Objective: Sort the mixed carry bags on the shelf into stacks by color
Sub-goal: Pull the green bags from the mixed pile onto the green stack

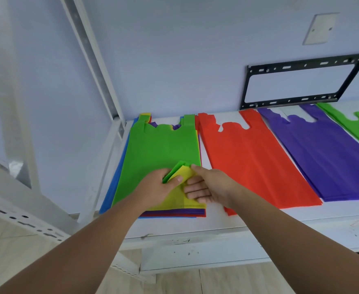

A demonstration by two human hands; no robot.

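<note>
Pinching with the thumb over curled fingers, the left hand (159, 187) holds the near corner of the green non-woven carry bag (159, 145), which is folded back on itself. The right hand (208, 188) grips nothing. Its fingers lie fairly straight on the yellow non-woven bag (170, 205) uncovered beneath, with the index tip touching the turned-up flap. Both bags top the mixed pile of coloured bags (174, 214) at the left end of the white metal shelf (280, 225). To its right lie a red stack (248, 162), a purple stack (327, 158) and, at the frame edge, a green stack (356, 128).

The fabric looks thin, light and limp, with a matte surface likely to cling to the sheet below. Lifted by one corner it will probably droop and drag, so a flat right hand pinning the yellow bag should help the green one peel away alone. A second hold along the near hem or at the handle loops would carry it flatter. Nothing seems fragile. The likelier trouble is creasing, or pulling a neighbouring bag along.
</note>
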